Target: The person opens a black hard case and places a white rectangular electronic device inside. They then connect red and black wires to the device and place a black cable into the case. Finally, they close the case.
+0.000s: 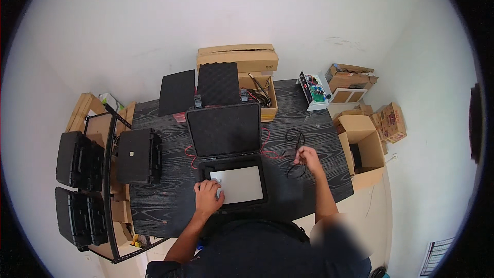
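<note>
An open black hard case point(230, 150) lies on the dark wood-grain table point(164, 195), its foam-lined lid up. A flat grey-white device point(241, 184) rests in the lower half. My left hand point(208, 195) presses on the device's near left corner. My right hand point(307, 157) sits to the right of the case, fingers closed on a black cable point(295, 146) that loops across the table. A red cable point(267, 144) runs beside the case.
A closed black case point(139, 155) lies at the table's left. Two foam sheets point(218, 83) lean at the back beside cardboard boxes point(237, 57). An open carton point(364, 149) stands on the floor at right. More black cases point(77, 160) fill a rack at left.
</note>
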`<action>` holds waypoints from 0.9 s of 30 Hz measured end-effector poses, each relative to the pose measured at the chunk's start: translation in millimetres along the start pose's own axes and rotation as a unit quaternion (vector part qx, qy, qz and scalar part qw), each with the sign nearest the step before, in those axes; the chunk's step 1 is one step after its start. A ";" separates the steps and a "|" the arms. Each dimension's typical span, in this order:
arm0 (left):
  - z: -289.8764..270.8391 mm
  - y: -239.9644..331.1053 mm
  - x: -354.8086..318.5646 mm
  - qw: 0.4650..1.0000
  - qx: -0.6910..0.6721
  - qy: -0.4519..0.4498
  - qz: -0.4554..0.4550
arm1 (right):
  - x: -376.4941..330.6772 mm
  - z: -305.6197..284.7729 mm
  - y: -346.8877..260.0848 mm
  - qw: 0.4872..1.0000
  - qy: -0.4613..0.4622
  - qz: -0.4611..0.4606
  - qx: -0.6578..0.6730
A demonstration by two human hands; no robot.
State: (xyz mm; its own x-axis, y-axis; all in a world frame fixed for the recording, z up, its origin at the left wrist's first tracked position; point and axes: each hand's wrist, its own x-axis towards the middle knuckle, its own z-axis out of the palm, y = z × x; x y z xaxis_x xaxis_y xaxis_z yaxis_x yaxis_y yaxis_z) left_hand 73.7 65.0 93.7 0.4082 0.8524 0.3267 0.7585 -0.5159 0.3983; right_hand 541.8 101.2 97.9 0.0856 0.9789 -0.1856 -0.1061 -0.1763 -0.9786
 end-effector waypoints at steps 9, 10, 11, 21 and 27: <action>-0.1 -0.1 -1.9 1.000 0.002 0.010 -0.003 | 73.0 -27.0 50.4 0.953 0.260 0.014 -0.156; -0.3 -0.5 -2.3 1.000 0.005 0.011 -0.004 | 81.5 -20.6 43.8 0.952 0.280 0.042 -0.114; -0.4 0.0 -2.1 1.000 0.005 0.009 -0.003 | 89.4 -22.1 49.6 0.946 0.270 0.012 -0.181; -5.7 10.0 5.4 0.999 -0.021 0.034 0.003 | 55.2 34.2 -23.3 0.989 0.122 -0.082 0.020; -29.5 67.4 57.6 0.956 -0.293 0.016 -0.007 | -41.8 108.5 -74.8 0.953 0.051 -0.214 -0.209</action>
State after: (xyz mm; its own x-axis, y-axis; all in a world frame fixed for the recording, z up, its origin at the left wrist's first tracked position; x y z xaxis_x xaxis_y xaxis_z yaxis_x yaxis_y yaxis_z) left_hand 133.3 76.9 164.6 0.3782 0.8611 0.3399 0.3456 -0.4720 0.8110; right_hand 438.7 84.7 188.5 0.1311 0.9590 0.2511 0.3629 0.1893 -0.9124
